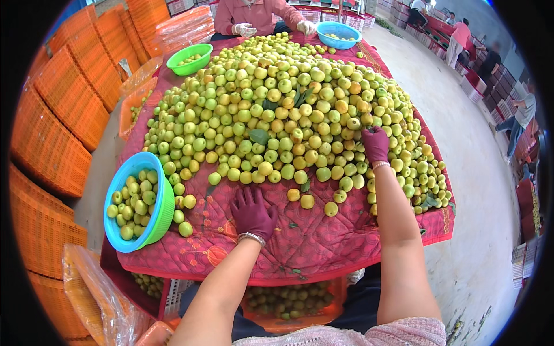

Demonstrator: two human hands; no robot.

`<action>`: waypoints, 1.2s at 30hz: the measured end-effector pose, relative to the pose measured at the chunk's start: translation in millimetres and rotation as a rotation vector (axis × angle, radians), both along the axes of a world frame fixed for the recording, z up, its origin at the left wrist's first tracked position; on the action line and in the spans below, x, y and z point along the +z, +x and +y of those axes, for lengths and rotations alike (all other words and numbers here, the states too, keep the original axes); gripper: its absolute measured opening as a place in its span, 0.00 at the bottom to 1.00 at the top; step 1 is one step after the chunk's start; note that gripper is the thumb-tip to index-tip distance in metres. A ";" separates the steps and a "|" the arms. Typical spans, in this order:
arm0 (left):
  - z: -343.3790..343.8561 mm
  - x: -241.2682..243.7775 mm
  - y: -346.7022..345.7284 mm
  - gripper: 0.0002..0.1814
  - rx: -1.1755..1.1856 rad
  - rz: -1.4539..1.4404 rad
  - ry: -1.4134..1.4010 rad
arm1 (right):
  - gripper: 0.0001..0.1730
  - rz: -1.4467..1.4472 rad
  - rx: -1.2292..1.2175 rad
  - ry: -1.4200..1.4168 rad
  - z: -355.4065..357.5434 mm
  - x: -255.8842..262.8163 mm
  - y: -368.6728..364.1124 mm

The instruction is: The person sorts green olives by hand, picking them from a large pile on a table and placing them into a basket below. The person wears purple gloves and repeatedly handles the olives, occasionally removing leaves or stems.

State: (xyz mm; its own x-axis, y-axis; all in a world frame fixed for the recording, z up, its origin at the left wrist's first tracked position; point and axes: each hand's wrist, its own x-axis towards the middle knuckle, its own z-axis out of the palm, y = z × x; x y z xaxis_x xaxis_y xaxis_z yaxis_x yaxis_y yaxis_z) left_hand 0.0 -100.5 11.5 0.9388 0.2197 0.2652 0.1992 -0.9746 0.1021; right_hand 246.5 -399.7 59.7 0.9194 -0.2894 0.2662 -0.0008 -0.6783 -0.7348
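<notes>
A large heap of green-yellow fruits, which look like jujubes (259,116), covers much of a red quilted cloth (320,242) on the table before me. My left hand (254,214), in a maroon glove, lies palm down with spread fingers on the cloth at the heap's near edge. Further out, my right hand (375,145), gloved alike, reaches into the heap's right side. Its fingertips are partly hidden, so I cannot tell whether they grip a fruit. Left of my left hand, a blue basket (113,235) nested in a green one (166,220) contains more fruits.
Beneath the table's near edge is an orange crate (277,322) of fruits. Stacked orange crates (47,138) line the left. Across the table, a person in a pink jacket (266,13) works beside a green basin (189,65) and a blue basket (339,41). Several people are at far right.
</notes>
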 end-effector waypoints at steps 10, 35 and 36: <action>2.5 2.4 -0.7 0.36 -0.021 0.011 -0.036 | 0.27 -0.151 0.315 -0.130 33.8 11.2 8.3; 5.2 9.6 2.7 0.36 -0.025 -0.025 -0.086 | 0.17 -0.027 0.538 -0.555 199.1 44.6 45.9; 8.0 6.4 0.8 0.36 -0.018 -0.068 -0.061 | 0.18 -0.044 0.586 -0.519 203.7 49.2 43.2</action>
State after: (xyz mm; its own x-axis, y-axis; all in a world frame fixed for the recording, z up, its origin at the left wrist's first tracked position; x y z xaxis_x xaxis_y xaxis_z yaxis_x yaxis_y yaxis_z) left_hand 0.8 -92.5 17.9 0.9232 0.2204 0.3149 0.1720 -0.9695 0.1743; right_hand 289.7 -196.0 108.9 0.8694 0.4110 0.2744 0.4850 -0.8160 -0.3144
